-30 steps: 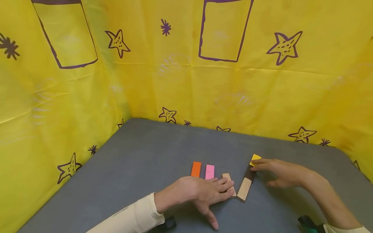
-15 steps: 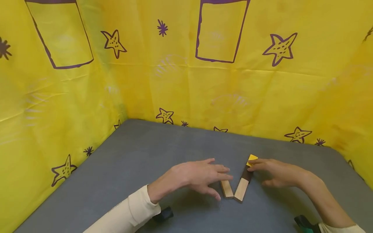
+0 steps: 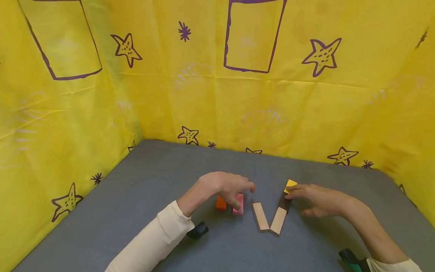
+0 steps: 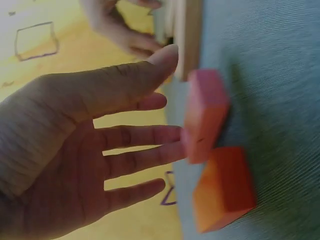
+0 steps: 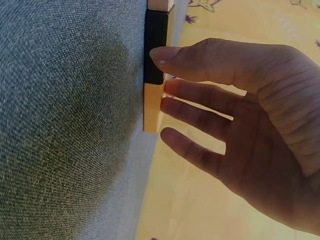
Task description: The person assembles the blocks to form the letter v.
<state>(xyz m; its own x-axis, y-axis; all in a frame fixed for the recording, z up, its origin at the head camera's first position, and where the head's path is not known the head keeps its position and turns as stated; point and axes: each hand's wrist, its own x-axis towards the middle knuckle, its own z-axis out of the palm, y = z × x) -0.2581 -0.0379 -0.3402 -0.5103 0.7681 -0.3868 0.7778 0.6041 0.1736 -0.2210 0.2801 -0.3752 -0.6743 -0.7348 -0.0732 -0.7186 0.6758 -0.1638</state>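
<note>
In the head view my left hand [image 3: 225, 187] hovers over a pink block [image 3: 241, 199], its thumb overlapping that block. The left wrist view shows its fingers spread, with fingertips right at the side of the pink block [image 4: 206, 112]. An orange block [image 3: 221, 203] lies just left of it. My right hand [image 3: 321, 200] touches a row of end-to-end blocks with extended fingers: yellow [image 3: 290, 183] at the far end, dark brown [image 3: 283, 203] in the middle, pale wood [image 3: 278, 221] nearest. Another pale wooden block [image 3: 260, 217] meets the row's near end, forming a V.
A grey tabletop [image 3: 176, 162] spreads beneath the blocks. Yellow cloth [image 3: 163, 98] with purple drawings of stars hangs behind and to the left. Dark wrist-camera mounts [image 3: 198, 230] sit under both wrists.
My left hand has lifted off the left pale wooden block and moved left over the pink block, uncovering the wooden one. The right hand stays on the row.
</note>
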